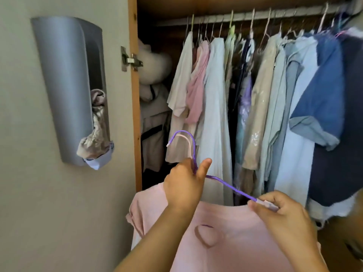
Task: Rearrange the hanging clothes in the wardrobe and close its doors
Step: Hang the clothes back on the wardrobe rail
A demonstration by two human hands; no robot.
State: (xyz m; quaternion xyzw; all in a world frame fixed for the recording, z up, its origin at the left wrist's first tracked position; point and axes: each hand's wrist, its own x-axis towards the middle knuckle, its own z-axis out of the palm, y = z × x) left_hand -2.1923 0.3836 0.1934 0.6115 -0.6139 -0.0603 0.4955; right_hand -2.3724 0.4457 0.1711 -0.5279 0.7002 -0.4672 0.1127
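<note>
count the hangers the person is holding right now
2. A purple hanger, gripped at its neck by the left hand and at its arm end by the right hand, and a pale pink hanger whose hook nests inside the purple one. Its body is hidden.

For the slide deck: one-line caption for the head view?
Left hand grips purple hanger neck, right hand pinches its end, pink shirt below, before the clothes rail.

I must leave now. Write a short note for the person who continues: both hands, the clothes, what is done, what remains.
Left hand grips the neck of the purple hanger, below its hook. Right hand pinches the hanger's right end.
The pink shirt lies below the hanger, off the rail.
Other clothes hang on the rail.
Left: hang the shirt on the rail, close the doors.
</note>
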